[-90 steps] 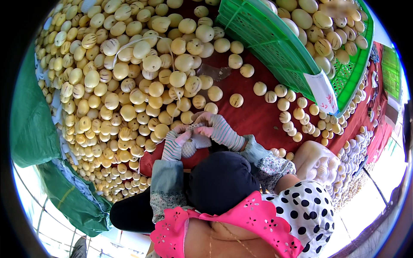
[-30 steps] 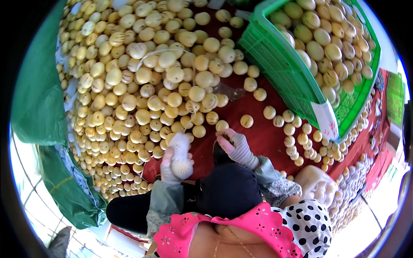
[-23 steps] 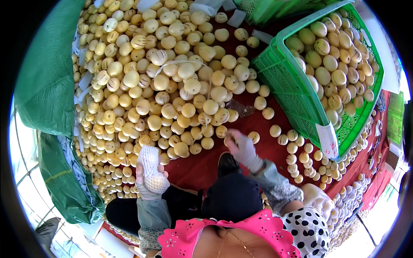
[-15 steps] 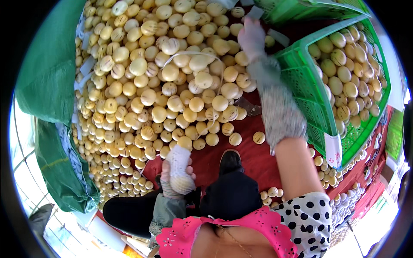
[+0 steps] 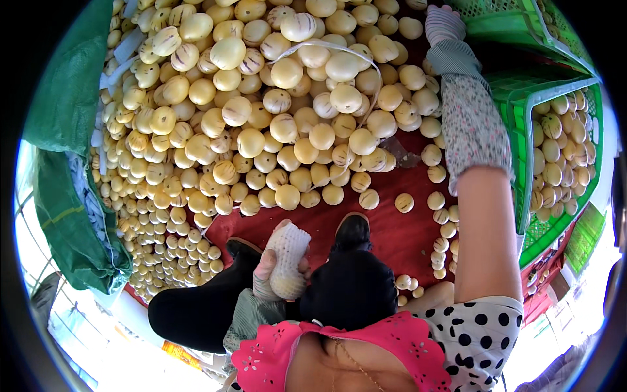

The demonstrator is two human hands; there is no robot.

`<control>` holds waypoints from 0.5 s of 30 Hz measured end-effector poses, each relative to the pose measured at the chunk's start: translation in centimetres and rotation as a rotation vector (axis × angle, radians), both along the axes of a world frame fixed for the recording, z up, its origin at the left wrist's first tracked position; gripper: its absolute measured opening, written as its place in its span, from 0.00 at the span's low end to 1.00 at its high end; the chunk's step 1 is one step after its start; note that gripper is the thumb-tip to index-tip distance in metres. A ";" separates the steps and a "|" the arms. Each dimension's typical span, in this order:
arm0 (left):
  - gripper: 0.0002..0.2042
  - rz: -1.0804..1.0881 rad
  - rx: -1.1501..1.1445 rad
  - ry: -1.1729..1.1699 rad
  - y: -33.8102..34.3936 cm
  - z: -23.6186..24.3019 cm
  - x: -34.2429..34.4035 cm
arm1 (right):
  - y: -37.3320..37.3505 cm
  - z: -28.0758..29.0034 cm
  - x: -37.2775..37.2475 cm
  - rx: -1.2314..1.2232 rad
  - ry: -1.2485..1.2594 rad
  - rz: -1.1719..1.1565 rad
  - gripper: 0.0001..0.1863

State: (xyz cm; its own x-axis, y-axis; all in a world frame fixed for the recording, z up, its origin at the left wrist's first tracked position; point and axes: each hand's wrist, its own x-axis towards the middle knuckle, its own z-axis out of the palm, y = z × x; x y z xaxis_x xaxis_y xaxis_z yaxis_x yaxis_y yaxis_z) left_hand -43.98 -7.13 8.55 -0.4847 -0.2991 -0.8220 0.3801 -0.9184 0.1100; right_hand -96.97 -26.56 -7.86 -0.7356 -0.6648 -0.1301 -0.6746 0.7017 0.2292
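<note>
My left hand, in a glove with bare fingertips, is closed round a white foam net sleeve low in front of me. The sleeve bulges at its lower end, and a pale yellow tint shows through the mesh. My right hand, in a striped glove, is stretched far forward at the top edge, between the fruit pile and a green crate. Its fingertips are small and partly turned away, so whether it grips anything is unclear. A large pile of yellow pepino melons, many with purple streaks, spreads before me.
A green plastic crate holding more melons stands at the right, with another green crate beyond it. Loose melons lie on the red ground sheet. A white strap lies across the pile. Green sacking borders the left.
My right arm has swung right and further forward, its hand now near the far crate. My left hand keeps the sleeve, now turned more upright. The whole view has shifted.
</note>
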 end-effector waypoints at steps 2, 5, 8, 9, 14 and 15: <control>0.39 0.096 0.044 0.035 -1.1 0.3 -0.1 | 1.4 2.8 2.6 -0.287 -0.120 -0.002 0.16; 0.38 0.125 -0.041 0.211 -3.5 -0.2 0.0 | 7.4 8.5 12.4 -1.052 -0.494 0.213 0.21; 0.37 0.128 0.012 0.416 -5.9 -0.2 -0.8 | 14.0 11.4 21.6 -0.943 -0.833 0.064 0.18; 0.37 0.137 0.070 0.444 -6.2 -0.1 -1.1 | 16.7 11.7 24.3 -0.812 -0.936 0.024 0.13; 0.40 -0.011 0.053 0.456 -7.5 -1.1 -0.5 | 23.7 14.8 30.7 -0.806 -1.974 -0.818 0.27; 0.41 -0.014 0.039 0.477 -7.7 -1.2 -0.4 | 24.0 15.4 30.6 -0.821 -2.102 -0.766 0.27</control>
State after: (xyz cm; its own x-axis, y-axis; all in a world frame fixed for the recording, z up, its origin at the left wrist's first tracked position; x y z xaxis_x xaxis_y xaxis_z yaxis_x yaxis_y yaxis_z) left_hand -44.36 -14.80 7.35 -0.8145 -0.2631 -0.5171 0.3670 -0.9239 -0.1081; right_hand -66.37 -2.61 7.55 -0.0583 -0.7275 -0.6836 0.7790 0.3950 -0.4869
